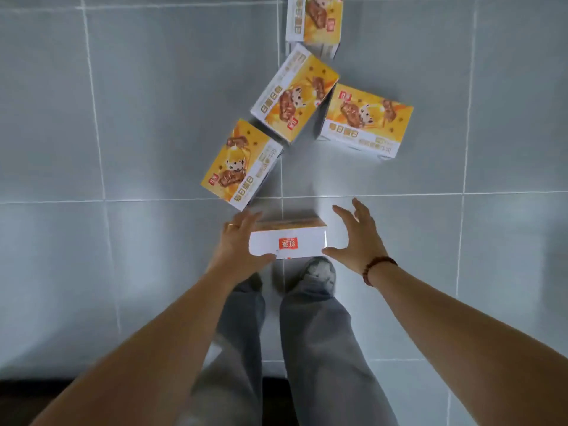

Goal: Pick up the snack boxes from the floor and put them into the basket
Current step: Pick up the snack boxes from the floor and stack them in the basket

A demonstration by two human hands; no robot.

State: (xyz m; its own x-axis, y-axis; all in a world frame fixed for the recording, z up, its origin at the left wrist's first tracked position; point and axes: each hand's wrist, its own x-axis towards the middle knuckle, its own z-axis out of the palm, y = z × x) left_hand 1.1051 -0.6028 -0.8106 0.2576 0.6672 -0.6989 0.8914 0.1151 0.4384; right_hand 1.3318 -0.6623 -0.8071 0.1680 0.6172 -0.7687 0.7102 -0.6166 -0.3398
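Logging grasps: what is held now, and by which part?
One snack box, by its ends: the left hand grips the left end; the right hand touches the right end with its thumb, fingers spread.

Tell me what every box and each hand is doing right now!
held box: lifted off the floor, white side with red logo facing up.
left hand: grips the held box's left end.
right hand: fingers spread, thumb touching the held box's right end.
near-left box: lying flat on the floor.
middle box: tilted, corner against the right box.
right box: lying on the floor.
far box: on the floor, partly cut off by the frame.
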